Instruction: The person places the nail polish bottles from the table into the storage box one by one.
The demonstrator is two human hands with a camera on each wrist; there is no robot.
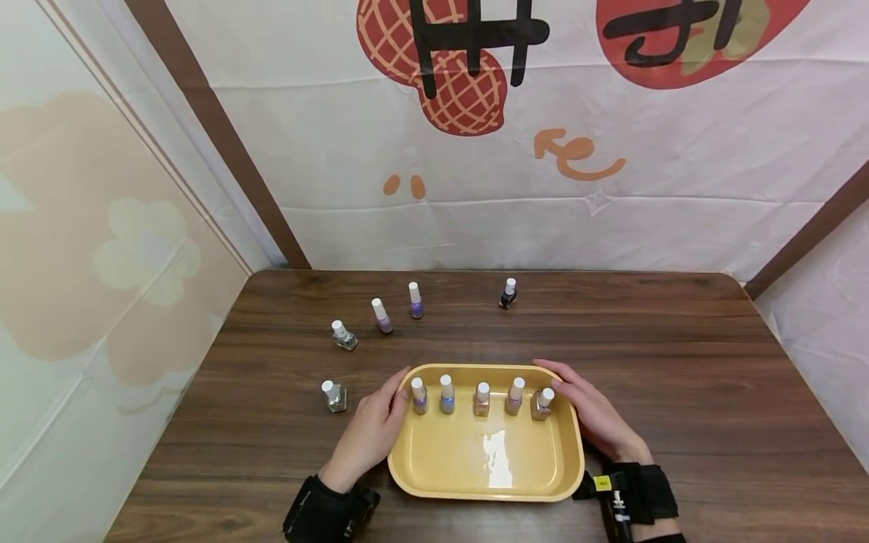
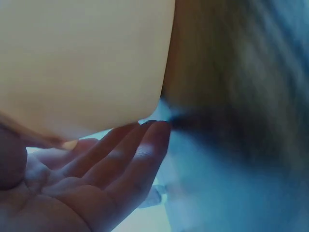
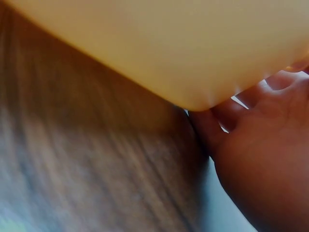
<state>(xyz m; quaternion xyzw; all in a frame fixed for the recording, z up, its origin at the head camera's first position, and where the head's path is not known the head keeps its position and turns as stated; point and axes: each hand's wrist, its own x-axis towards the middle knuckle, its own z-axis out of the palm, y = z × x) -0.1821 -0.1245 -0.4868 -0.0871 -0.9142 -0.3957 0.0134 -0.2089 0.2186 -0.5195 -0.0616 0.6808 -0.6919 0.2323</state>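
A yellow tray (image 1: 475, 471) is held between both hands near the front of the table. My left hand (image 1: 370, 430) grips its left side, thumb at the rim and fingers along the outer wall; the left wrist view shows those fingers (image 2: 140, 150) against the tray wall (image 2: 87, 63). At the right side, my right hand (image 1: 597, 415) holds the upper corner, thumb over the rim. Several nail polish bottles stand in a row along the tray's far side, among them a blue bottle (image 1: 446, 396), a pinkish bottle (image 1: 482, 400) and a brownish bottle (image 1: 541, 405).
Left of the tray lies a clear nail polish bottle (image 1: 335, 397). Farther back are a silvery bottle (image 1: 344, 336), a mauve bottle (image 1: 383, 317), a purple bottle (image 1: 416, 302) and a black bottle (image 1: 508, 294). A printed cloth (image 1: 305, 136) hangs behind the wooden table (image 1: 679, 339).
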